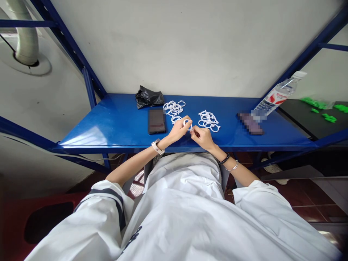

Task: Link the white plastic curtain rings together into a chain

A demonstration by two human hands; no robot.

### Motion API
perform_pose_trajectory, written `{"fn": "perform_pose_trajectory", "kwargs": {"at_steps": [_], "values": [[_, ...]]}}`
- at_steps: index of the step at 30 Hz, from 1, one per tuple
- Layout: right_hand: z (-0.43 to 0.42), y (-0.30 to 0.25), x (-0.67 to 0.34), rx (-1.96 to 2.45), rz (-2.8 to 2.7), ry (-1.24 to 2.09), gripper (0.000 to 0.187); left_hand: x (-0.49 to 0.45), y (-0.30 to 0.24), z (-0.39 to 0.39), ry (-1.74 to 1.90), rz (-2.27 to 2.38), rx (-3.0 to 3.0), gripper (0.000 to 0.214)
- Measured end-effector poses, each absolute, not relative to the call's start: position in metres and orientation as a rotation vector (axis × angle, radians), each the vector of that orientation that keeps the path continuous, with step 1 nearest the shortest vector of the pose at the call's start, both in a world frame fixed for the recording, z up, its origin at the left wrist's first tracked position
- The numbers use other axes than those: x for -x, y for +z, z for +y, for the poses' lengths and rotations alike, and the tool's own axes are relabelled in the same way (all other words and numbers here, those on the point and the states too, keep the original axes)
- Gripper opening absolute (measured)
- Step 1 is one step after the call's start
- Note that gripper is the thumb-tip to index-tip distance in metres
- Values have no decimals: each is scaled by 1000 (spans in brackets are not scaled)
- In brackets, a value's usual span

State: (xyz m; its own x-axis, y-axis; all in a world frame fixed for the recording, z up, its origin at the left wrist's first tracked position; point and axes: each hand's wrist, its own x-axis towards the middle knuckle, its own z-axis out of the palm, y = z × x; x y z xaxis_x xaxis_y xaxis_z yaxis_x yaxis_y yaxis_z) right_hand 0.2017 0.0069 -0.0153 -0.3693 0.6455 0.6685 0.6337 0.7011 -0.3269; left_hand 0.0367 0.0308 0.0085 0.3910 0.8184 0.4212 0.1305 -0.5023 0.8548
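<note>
Between my two hands, just above the front part of the blue table (127, 123), is a white plastic ring (184, 123). My left hand (179, 129) is closed around it, thumb on top. The fingertips of my right hand (201, 137) pinch the ring's lower right end, close to my left thumb. A heap of white rings (172, 107) lies beyond my left hand. A second, looser pile of white rings (208, 120) rests to the right, past my right hand. Small knobs show on some of the rings.
A dark phone (157, 121) lies left of my hands, with a crumpled black plastic bag (148, 97) behind it. At the right are a blurred purple item (250, 123) and a water bottle (277, 96). Green pieces (315, 103) lie on a black surface farther right. Blue metal posts (89, 87) frame the table.
</note>
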Motion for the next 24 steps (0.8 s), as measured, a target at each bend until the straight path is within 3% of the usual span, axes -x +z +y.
{"fn": "perform_pose_trajectory", "kwargs": {"at_steps": [24], "values": [[7, -16, -204, 981, -2135, 28, 28, -35, 11, 34, 1236, 908, -2055, 43]]}}
